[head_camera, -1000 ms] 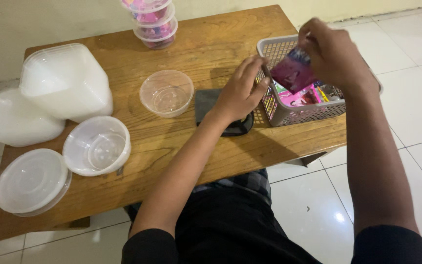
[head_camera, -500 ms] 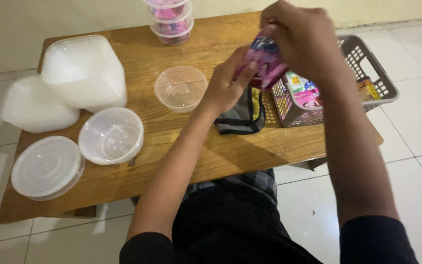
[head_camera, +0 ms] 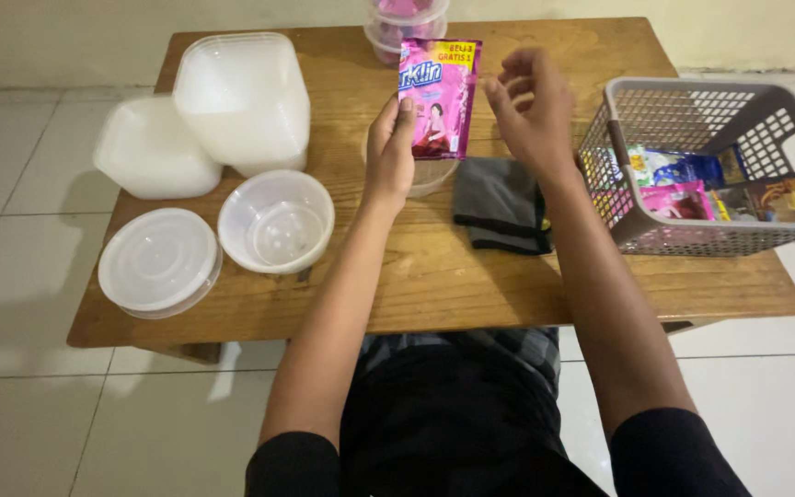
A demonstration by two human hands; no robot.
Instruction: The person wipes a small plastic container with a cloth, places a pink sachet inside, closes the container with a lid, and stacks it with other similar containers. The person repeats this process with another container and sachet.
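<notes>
A pink sachet [head_camera: 438,97] is held upright above the surface [head_camera: 434,276], pinched at its left edge by the left hand [head_camera: 390,147]. The right hand [head_camera: 531,110] is raised just beside the sachet with its fingers loosely curled apart, nothing gripped. The step in hand appears to be the presenting of a single sachet over the clear cup [head_camera: 430,173], which lies partly hidden behind the left hand; whether anything is in it cannot be told.

More sachets, pink, blue and brown, are seen lying in the grey basket [head_camera: 706,235] at the right. A dark cloth [head_camera: 501,202] lies between cup and basket. An open bowl [head_camera: 276,221] is seen empty, with a lidded bowl [head_camera: 158,262] beside it and stacked white tubs [head_camera: 241,97] behind. Cups filled with pink packets [head_camera: 407,18] are stacked at the far edge.
</notes>
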